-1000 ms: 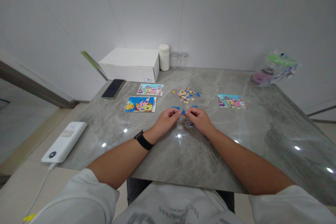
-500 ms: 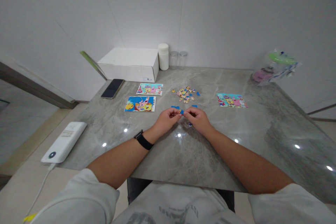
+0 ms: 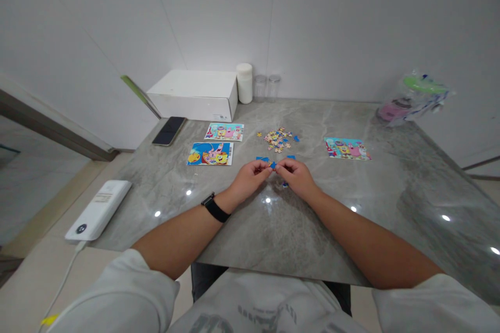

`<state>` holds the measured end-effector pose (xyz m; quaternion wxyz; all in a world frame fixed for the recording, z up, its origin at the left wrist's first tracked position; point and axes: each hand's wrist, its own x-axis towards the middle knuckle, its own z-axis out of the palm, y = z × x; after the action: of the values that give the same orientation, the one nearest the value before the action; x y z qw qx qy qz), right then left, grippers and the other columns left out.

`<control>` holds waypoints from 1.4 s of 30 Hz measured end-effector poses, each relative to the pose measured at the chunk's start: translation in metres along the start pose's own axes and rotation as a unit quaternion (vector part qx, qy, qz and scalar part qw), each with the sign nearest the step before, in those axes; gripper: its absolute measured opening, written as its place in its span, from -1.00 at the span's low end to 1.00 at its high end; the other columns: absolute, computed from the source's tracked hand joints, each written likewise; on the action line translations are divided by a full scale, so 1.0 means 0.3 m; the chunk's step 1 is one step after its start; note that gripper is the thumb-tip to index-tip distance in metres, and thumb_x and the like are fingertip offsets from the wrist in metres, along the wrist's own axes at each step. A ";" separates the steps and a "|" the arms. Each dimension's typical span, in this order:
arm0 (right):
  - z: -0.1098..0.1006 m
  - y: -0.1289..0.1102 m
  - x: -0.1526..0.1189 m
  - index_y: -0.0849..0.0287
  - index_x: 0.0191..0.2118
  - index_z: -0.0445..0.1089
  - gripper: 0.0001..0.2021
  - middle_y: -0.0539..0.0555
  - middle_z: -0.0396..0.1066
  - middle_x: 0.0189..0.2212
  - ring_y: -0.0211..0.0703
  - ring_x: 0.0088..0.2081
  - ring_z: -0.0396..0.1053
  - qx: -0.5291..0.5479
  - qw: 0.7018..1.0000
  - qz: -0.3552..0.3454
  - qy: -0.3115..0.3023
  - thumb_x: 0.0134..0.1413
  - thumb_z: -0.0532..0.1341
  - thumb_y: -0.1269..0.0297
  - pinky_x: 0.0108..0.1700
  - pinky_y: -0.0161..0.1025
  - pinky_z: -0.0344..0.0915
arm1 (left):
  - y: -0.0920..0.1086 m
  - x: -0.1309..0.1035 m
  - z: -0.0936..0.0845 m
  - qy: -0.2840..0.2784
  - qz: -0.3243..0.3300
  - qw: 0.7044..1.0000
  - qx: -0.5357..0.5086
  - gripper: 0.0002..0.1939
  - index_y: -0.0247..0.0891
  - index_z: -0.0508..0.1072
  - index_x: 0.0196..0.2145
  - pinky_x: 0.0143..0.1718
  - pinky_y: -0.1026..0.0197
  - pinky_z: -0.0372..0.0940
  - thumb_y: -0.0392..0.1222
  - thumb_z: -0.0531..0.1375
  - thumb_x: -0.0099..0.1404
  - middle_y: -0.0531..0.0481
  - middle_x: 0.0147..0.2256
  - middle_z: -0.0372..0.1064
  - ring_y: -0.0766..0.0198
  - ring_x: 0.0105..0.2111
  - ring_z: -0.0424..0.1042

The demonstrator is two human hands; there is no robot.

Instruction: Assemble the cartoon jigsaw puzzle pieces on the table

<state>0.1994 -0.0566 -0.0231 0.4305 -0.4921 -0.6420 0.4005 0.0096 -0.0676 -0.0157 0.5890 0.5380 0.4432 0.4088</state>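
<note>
My left hand (image 3: 250,179) and my right hand (image 3: 297,177) meet over the table's middle, thumbs and fingers pinched together. Between the fingertips is a small blue jigsaw puzzle piece (image 3: 272,165), gripped from both sides; fingers cover much of it. Just behind my hands lie blue puzzle pieces (image 3: 262,158), partly hidden. A small dark blue piece (image 3: 285,184) rests under my right hand. Farther back sits a loose pile of puzzle pieces (image 3: 278,139), mostly yellow, pink and blue.
Cartoon picture cards lie left (image 3: 211,154) and right (image 3: 347,149) on the grey marbled table (image 3: 250,239). Behind are a phone (image 3: 169,131), a white box (image 3: 191,94), a white bottle (image 3: 244,83) and two clear jars (image 3: 267,88). A white power bank (image 3: 98,209) sits at the left edge.
The whole view shifts slightly to the right. Both hands stay in nearly the same pose, pinching the blue puzzle piece.
</note>
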 end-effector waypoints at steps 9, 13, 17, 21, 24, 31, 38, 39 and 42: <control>0.003 0.000 0.000 0.12 -0.44 0.48 -0.70 -0.01 0.41 -0.51 -0.18 -0.43 0.30 -0.001 1.000 -0.003 0.003 0.12 0.29 -0.01 -0.35 -0.24 0.22 | -0.002 -0.002 0.000 0.002 0.010 1.000 0.012 -0.65 -0.27 0.48 -0.28 -0.47 0.32 0.12 0.10 0.35 0.27 0.11 -0.48 0.29 0.38 -0.49 0.23; 0.002 -0.004 -0.001 0.11 -0.43 0.47 -0.70 0.00 0.42 -0.51 -0.17 -0.43 0.31 0.006 1.000 -0.001 -0.006 0.12 0.29 -0.02 -0.35 -0.23 0.23 | -0.002 -0.003 0.001 0.008 0.017 1.000 0.012 -0.67 -0.27 0.49 -0.27 -0.45 0.31 0.14 0.07 0.34 0.28 0.11 -0.48 0.31 0.38 -0.48 0.24; -0.002 -0.007 0.000 0.10 -0.43 0.47 -0.69 0.01 0.44 -0.49 -0.15 -0.41 0.34 -0.012 1.000 -0.016 -0.012 0.14 0.28 -0.02 -0.32 -0.22 0.25 | 0.003 -0.004 0.001 0.010 0.010 1.000 0.011 -0.67 -0.26 0.47 -0.29 -0.45 0.30 0.14 0.08 0.34 0.28 0.12 -0.49 0.28 0.37 -0.48 0.23; -0.011 -0.010 -0.004 0.10 -0.37 0.51 -0.76 0.03 0.46 -0.43 -0.13 -0.36 0.38 -0.051 0.997 -0.062 0.009 0.20 0.26 0.07 -0.29 -0.20 0.28 | 0.004 -0.003 -0.002 0.011 0.009 1.000 0.002 -0.65 -0.25 0.45 -0.30 -0.45 0.30 0.13 0.11 0.34 0.26 0.14 -0.49 0.26 0.38 -0.50 0.21; -0.016 -0.013 -0.010 0.09 -0.14 0.54 -0.81 0.07 0.50 -0.27 -0.14 -0.35 0.39 -0.065 0.993 -0.101 0.015 0.19 0.29 0.16 -0.30 -0.20 0.33 | 0.000 0.000 -0.005 0.009 0.016 1.000 0.002 -0.65 -0.25 0.45 -0.32 -0.45 0.31 0.13 0.10 0.34 0.26 0.14 -0.50 0.25 0.39 -0.50 0.21; -0.016 -0.019 -0.017 0.06 -0.03 0.51 -0.75 0.14 0.49 -0.14 -0.16 -0.36 0.37 -0.106 0.984 -0.145 -0.002 0.17 0.30 0.23 -0.30 -0.18 0.38 | -0.014 0.005 -0.007 0.009 0.026 0.999 0.023 -0.70 -0.25 0.47 -0.30 -0.43 0.30 0.15 0.06 0.31 0.28 0.14 -0.50 0.26 0.36 -0.48 0.23; -0.019 -0.017 -0.012 0.07 -0.10 0.54 -0.81 0.13 0.50 -0.19 -0.14 -0.37 0.36 -0.114 0.984 -0.140 0.002 0.21 0.31 0.17 -0.30 -0.16 0.38 | -0.014 0.004 -0.006 -0.001 0.025 0.999 0.024 -0.67 -0.26 0.45 -0.32 -0.41 0.29 0.16 0.08 0.32 0.28 0.12 -0.48 0.27 0.35 -0.46 0.25; -0.020 -0.015 -0.012 0.07 -0.10 0.54 -0.81 0.13 0.50 -0.20 -0.15 -0.38 0.36 -0.117 0.983 -0.144 0.001 0.21 0.30 0.19 -0.30 -0.17 0.38 | -0.014 0.004 -0.005 0.000 0.026 0.999 0.025 -0.68 -0.26 0.45 -0.32 -0.41 0.29 0.17 0.08 0.32 0.28 0.12 -0.48 0.28 0.35 -0.46 0.25; -0.022 -0.002 -0.010 0.08 -0.08 0.53 -0.82 0.12 0.50 -0.20 -0.15 -0.36 0.38 -0.123 0.980 -0.159 0.000 0.22 0.29 0.22 -0.31 -0.18 0.38 | -0.015 0.004 -0.004 0.002 0.028 0.999 0.027 -0.68 -0.26 0.47 -0.30 -0.40 0.29 0.18 0.07 0.32 0.28 0.11 -0.47 0.29 0.35 -0.45 0.26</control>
<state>0.2059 -0.0590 -0.0208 0.4250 -0.4329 -0.7564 0.2447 0.0087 -0.0665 -0.0202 0.5618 0.5653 0.4401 0.4137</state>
